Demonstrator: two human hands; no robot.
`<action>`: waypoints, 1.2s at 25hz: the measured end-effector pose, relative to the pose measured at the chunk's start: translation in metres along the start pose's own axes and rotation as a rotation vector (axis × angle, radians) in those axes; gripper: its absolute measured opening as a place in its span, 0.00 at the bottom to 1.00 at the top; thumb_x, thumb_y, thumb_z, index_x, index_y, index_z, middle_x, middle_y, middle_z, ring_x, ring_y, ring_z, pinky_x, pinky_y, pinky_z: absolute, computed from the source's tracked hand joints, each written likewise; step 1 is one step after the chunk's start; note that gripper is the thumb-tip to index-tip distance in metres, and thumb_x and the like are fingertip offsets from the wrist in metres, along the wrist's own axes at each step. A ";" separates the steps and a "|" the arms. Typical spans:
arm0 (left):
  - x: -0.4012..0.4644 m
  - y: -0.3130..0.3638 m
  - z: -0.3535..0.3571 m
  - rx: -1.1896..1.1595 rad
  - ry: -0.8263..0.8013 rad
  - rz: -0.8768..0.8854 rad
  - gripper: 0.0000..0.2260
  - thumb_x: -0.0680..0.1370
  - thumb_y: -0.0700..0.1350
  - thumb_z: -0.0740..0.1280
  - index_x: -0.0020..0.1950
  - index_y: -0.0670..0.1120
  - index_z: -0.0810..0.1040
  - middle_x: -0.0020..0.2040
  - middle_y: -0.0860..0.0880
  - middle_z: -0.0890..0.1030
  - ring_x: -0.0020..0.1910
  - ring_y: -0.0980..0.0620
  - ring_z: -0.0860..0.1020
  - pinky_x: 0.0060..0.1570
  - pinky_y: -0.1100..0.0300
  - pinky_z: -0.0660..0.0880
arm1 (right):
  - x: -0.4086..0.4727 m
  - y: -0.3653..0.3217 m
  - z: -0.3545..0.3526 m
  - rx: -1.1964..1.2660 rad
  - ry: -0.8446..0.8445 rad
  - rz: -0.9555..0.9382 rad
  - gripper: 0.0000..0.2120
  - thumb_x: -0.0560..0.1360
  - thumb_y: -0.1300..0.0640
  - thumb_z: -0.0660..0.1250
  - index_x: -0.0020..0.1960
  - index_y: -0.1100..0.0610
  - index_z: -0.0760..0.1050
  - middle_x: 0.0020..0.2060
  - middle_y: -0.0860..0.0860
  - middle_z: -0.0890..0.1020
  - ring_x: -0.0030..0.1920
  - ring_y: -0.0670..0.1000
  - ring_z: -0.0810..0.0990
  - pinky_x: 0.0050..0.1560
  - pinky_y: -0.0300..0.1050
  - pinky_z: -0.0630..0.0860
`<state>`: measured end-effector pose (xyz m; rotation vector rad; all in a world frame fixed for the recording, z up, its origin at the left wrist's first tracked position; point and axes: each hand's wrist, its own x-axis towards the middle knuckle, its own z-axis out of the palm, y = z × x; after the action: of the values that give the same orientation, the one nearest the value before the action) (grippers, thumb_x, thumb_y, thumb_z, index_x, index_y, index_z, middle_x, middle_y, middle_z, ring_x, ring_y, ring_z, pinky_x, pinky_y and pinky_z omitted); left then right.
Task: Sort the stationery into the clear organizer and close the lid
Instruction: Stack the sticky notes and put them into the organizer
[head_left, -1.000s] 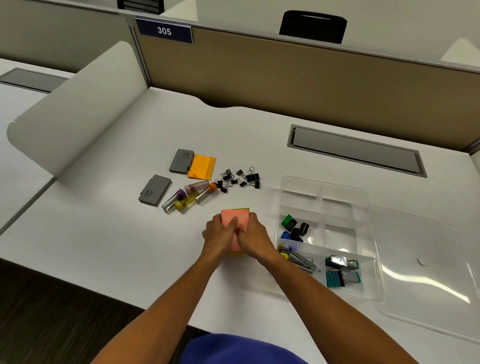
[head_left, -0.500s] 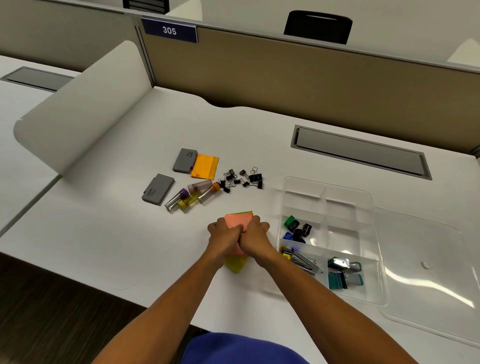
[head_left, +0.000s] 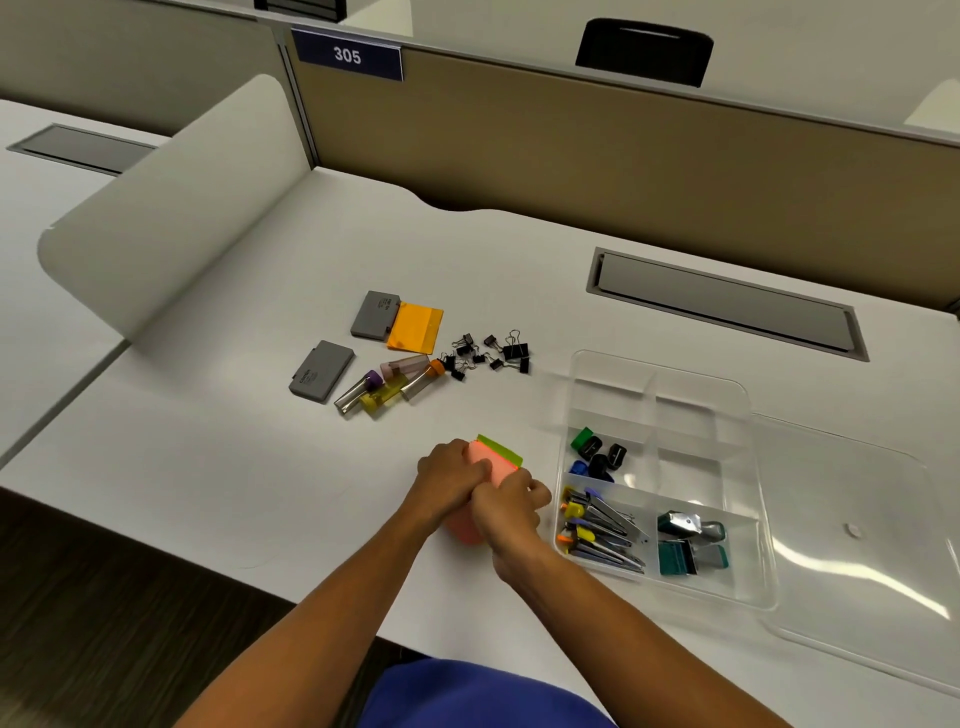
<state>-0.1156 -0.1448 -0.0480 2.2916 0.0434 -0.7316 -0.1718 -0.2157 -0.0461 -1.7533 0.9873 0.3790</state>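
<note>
A stack of sticky notes (head_left: 493, 458), pink on top with a green edge at the back, lies on the white desk just left of the clear organizer (head_left: 748, 415). My left hand (head_left: 451, 480) and my right hand (head_left: 511, 506) both press on and grip this stack. The organizer holds small sharpeners (head_left: 597, 452), coloured clips (head_left: 597, 532) and teal-and-metal pieces (head_left: 688, 543). Its clear lid (head_left: 857, 530) lies flat to its right. Further back lie black binder clips (head_left: 488, 353), small tubes (head_left: 387, 384), two grey cases (head_left: 322, 370) and an orange pad (head_left: 415, 328).
A beige partition wall runs along the back of the desk, with a grey cable hatch (head_left: 722, 304) behind the organizer. A curved white divider (head_left: 171, 208) stands at the left. The desk's front edge (head_left: 208, 561) drops to dark floor.
Both hands stayed on the sticky notes. The yellow-green sheet that stuck out near the front under the hands is gone from view; a green edge now shows at the back of the stack.
</note>
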 end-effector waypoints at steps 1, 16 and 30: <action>0.000 -0.001 0.000 0.007 -0.009 -0.003 0.21 0.78 0.49 0.63 0.69 0.42 0.70 0.67 0.41 0.74 0.63 0.41 0.74 0.64 0.46 0.72 | 0.000 0.000 0.001 0.038 -0.015 0.037 0.26 0.78 0.53 0.59 0.73 0.57 0.54 0.69 0.55 0.55 0.63 0.59 0.69 0.62 0.56 0.75; 0.001 -0.018 -0.014 -0.386 -0.027 -0.096 0.19 0.75 0.47 0.71 0.64 0.51 0.70 0.63 0.46 0.76 0.58 0.44 0.75 0.56 0.50 0.75 | 0.015 -0.014 -0.015 0.314 -0.147 -0.023 0.25 0.74 0.66 0.63 0.67 0.52 0.60 0.55 0.53 0.74 0.48 0.50 0.75 0.39 0.44 0.74; 0.001 0.014 -0.009 -0.867 -0.080 0.047 0.18 0.78 0.42 0.68 0.66 0.51 0.71 0.63 0.44 0.79 0.58 0.45 0.79 0.54 0.46 0.79 | 0.025 -0.022 -0.075 0.102 -0.158 -0.349 0.31 0.72 0.51 0.74 0.71 0.50 0.63 0.61 0.51 0.78 0.55 0.51 0.79 0.56 0.51 0.80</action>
<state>-0.1066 -0.1495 -0.0343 1.4307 0.2225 -0.6144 -0.1544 -0.2909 -0.0181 -1.7337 0.5643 0.2340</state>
